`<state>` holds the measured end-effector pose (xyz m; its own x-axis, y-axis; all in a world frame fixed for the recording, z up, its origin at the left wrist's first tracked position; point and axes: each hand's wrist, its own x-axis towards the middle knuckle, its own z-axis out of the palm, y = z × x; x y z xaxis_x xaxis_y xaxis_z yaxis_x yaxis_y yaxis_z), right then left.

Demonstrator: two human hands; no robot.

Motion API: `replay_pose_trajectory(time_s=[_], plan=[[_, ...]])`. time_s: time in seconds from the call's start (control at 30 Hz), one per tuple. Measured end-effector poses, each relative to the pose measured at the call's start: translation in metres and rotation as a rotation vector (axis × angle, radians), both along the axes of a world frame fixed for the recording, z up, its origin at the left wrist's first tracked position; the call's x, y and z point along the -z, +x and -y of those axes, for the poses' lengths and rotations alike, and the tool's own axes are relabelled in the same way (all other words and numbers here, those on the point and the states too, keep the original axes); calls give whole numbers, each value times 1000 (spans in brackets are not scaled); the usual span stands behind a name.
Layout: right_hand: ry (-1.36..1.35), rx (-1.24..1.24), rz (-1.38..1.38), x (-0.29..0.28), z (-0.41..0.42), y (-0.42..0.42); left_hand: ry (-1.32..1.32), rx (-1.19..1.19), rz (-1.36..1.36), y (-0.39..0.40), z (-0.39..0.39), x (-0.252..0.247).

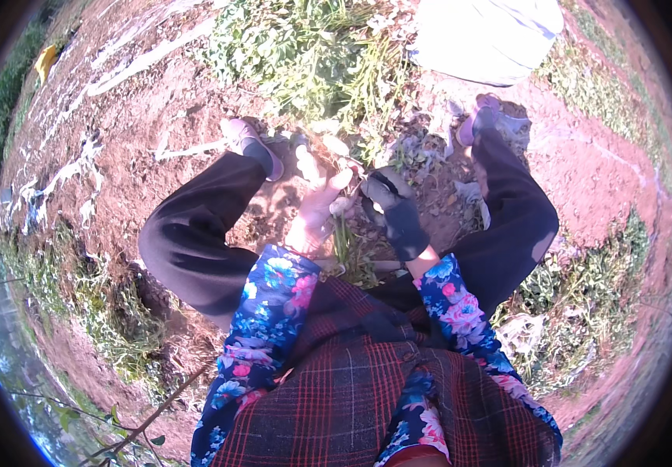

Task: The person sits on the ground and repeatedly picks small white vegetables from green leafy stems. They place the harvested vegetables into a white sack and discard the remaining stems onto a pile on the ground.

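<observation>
My bare left hand (315,213) is closed around an uprooted plant, apparently a peanut plant. Its green stems (343,242) hang towards my lap, while the thin roots point away from me. Pale pods (336,145) show among the roots in bright glare, and another pale pod (340,205) sits by my left thumb. Close beside the roots, my right hand (391,201) wears a dark glove and has its fingers curled. Something pale shows between those fingers; whether it is a pod or a fingertip is unclear.
A heap of leafy plants (295,52) lies ahead, beside a bulging white sack (487,41). Torn plastic film (79,169) is strewn over reddish soil. My bent legs frame the work. More plants (575,303) lie at right, and a thin branch (155,403) juts in lower left.
</observation>
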<state>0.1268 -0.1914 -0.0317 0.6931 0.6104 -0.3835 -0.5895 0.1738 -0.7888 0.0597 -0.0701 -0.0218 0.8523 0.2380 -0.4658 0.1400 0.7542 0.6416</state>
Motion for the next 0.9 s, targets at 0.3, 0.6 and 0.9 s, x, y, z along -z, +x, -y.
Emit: replay_pose_trajectory(time_s=[0.3, 0.6, 0.9], plan=[[313, 113, -331, 85, 39, 38, -39, -198, 102, -6, -4, 18], [-31, -82, 297, 19, 15, 23, -71, -122, 189, -11, -4, 26], [-223, -361, 271, 5, 6, 5, -92, -100, 114, -12, -1, -1]])
